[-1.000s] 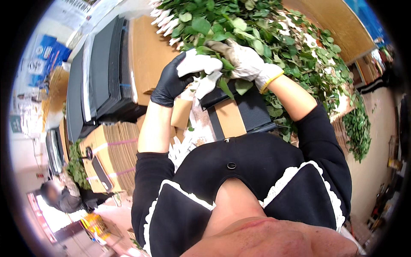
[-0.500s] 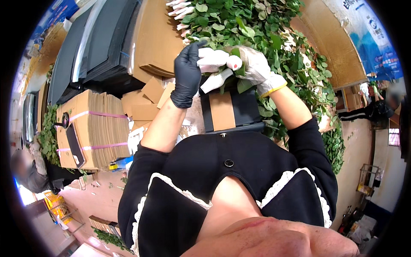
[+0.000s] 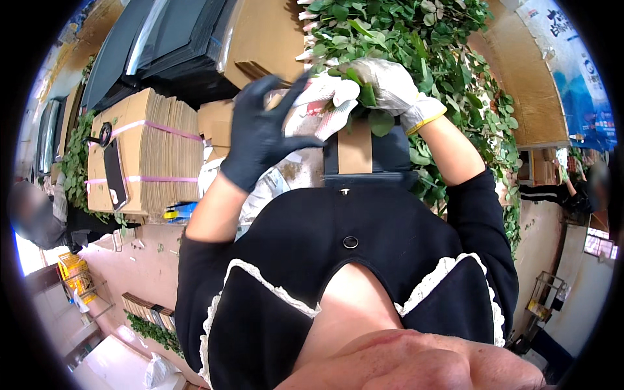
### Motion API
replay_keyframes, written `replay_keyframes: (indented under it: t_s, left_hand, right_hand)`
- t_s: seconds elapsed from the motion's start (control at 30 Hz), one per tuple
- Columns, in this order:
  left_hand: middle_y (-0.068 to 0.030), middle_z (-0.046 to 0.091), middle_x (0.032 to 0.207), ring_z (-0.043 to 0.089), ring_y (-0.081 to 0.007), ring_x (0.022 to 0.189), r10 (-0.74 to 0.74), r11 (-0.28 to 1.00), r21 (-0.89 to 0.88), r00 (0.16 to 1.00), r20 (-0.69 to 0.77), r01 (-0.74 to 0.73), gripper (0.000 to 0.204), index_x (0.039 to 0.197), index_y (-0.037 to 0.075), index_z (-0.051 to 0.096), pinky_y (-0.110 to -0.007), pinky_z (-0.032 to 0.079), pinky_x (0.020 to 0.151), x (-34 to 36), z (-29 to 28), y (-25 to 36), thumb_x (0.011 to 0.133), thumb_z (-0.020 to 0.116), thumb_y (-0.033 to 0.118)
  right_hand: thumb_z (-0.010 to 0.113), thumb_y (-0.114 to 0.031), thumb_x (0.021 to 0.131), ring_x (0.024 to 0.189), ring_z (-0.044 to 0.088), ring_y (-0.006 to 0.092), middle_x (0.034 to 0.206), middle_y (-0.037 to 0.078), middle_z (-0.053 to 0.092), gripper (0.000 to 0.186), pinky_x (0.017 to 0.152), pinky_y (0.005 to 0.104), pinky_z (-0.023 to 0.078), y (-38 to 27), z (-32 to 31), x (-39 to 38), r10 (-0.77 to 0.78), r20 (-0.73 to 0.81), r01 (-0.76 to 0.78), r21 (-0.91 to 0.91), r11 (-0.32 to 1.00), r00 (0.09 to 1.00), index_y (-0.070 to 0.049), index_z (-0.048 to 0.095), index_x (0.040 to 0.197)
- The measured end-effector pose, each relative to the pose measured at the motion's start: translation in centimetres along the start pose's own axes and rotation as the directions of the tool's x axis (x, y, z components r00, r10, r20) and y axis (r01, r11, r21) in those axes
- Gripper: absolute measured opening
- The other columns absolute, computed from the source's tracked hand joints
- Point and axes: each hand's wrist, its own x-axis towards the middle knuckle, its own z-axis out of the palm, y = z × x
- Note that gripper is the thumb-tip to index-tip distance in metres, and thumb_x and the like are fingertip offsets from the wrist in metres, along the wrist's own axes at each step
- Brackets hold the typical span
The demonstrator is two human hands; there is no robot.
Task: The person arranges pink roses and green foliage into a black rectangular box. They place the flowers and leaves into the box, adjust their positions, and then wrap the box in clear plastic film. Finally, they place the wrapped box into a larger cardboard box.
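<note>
My right hand (image 3: 388, 84), in a pale work glove with a yellow cuff edge, is closed around leafy flower stems (image 3: 368, 95). White-sleeved flower heads (image 3: 335, 104) point left from it; the blooms inside are hidden. My left hand (image 3: 257, 140) wears a black glove. Its thumb and fingers are spread wide just left of the sleeved heads, with nothing plainly held; whether a fingertip touches a sleeve I cannot tell. Below the bunch lies a black ribbed stack (image 3: 390, 156) with a brown cardboard strip (image 3: 354, 151) across it.
Leafy stems (image 3: 448, 71) pile up beyond and right of my hands. At left stand strapped cardboard sheets (image 3: 156, 153) with a phone (image 3: 116, 174) against them, and dark sheets (image 3: 188, 58) behind. Other people work at the far left (image 3: 39, 208) and far right (image 3: 572, 195).
My left hand has let go of the white sleeves, drawn left and nearer, and spread its fingers. My right hand keeps its grip on the stems. The view has shifted slightly.
</note>
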Motion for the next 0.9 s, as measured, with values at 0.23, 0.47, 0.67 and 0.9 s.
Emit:
replay_keyframes:
  t_s: [0.23,0.47,0.67,0.9]
  left_hand:
    - [-0.0038,0.049,0.063,0.054,-0.0231,0.054,0.39,0.92,-0.052,0.92,0.034,-0.388,0.051,0.132,0.024,0.06,-0.036,0.044,0.051,2.1,3.4,-0.5,0.083,0.071,0.03]
    - [-0.0173,0.068,0.103,0.067,-0.0349,0.088,-0.295,0.955,0.268,0.306,0.905,0.127,0.052,0.119,0.009,0.064,-0.043,0.052,0.078,-6.6,0.5,-5.0,0.082,0.071,0.044]
    - [-0.0088,0.067,0.076,0.06,-0.0146,0.067,-0.125,0.301,-0.655,0.71,0.693,0.693,0.034,0.094,-0.003,0.066,-0.03,0.049,0.066,1.3,2.5,-0.1,0.099,0.054,0.028]
    - [-0.017,0.067,0.073,0.065,-0.0352,0.072,-0.166,0.944,-0.007,0.491,0.855,0.331,0.044,0.081,0.003,0.072,-0.043,0.049,0.068,-8.1,-1.1,-6.3,0.089,0.062,0.045]
  right_hand:
    - [0.058,-0.019,0.082,0.101,0.065,0.0316,0.112,0.011,0.067,0.042,0.087,0.042,0.052,-0.9,-0.2,0.4,-0.068,0.043,0.064,0.098,0.993,0.997,-0.019,0.059,0.124]
    - [0.072,-0.022,0.077,0.1,0.064,0.0304,0.108,0.01,0.067,0.048,0.085,0.0388,0.053,0.1,-3.4,1.2,0.175,-0.022,-0.174,0.043,0.984,0.984,-0.014,0.06,0.122]
    - [0.076,-0.022,0.074,0.104,0.063,0.0306,0.113,0.01,0.066,0.056,0.09,0.0374,0.052,-0.3,-0.9,0.9,0.106,-0.086,-0.106,-0.005,0.994,0.991,-0.014,0.059,0.126]
    - [0.065,-0.017,0.083,0.107,0.062,0.0248,0.117,0.009,0.065,0.044,0.091,0.0362,0.052,6.1,-15.5,-7.3,0.358,-0.293,-0.388,-0.052,0.92,0.887,-0.007,0.059,0.125]
